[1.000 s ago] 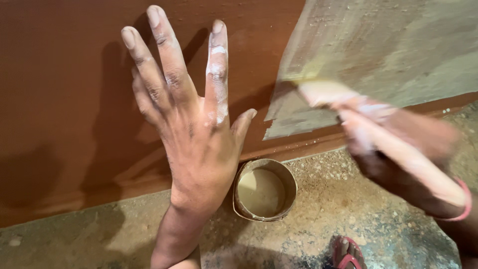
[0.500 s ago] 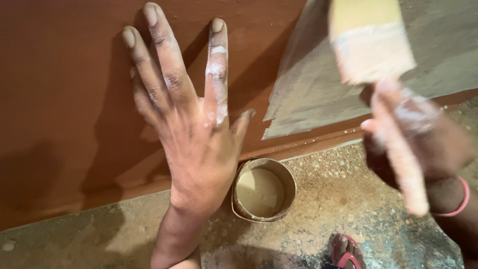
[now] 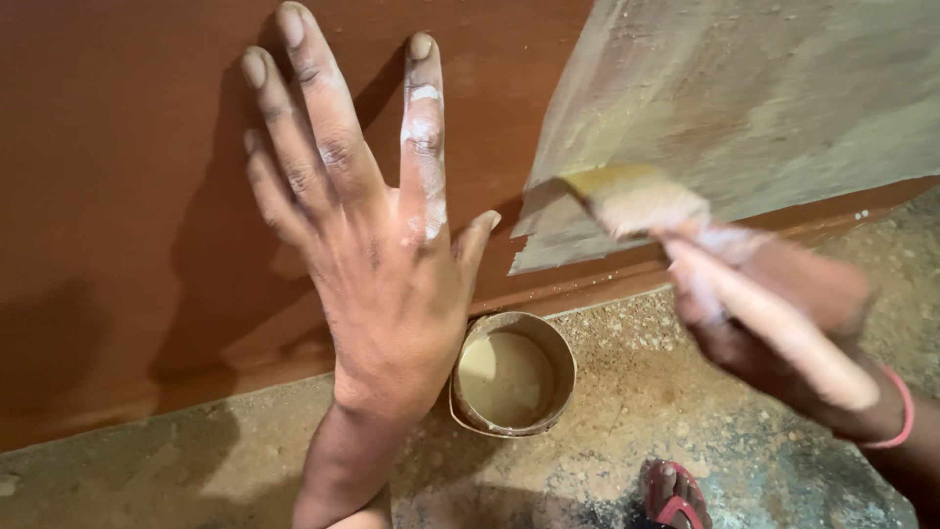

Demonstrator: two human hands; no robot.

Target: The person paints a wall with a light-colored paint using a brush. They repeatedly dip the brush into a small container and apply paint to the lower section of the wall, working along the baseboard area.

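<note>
My left hand (image 3: 377,245) lies flat with its fingers spread against a reddish-brown wall (image 3: 127,176); pale paint streaks mark its index finger. My right hand (image 3: 774,323), blurred by motion, grips the pale handle of a wide paintbrush (image 3: 636,201). The bristles touch the lower left edge of a beige painted patch (image 3: 744,98) on the wall. A round tin of beige paint (image 3: 512,374) stands on the floor between my hands, just below the wall's base.
The floor (image 3: 627,460) is rough, speckled concrete dusted with paint. A red sandal (image 3: 676,495) shows at the bottom edge. A pink band (image 3: 906,411) circles my right wrist. The wall's left part is unpainted brown.
The brush rose high up the beige patch half a second ago and has now swept back down to its lower left edge. My left hand has stayed flat on the wall.
</note>
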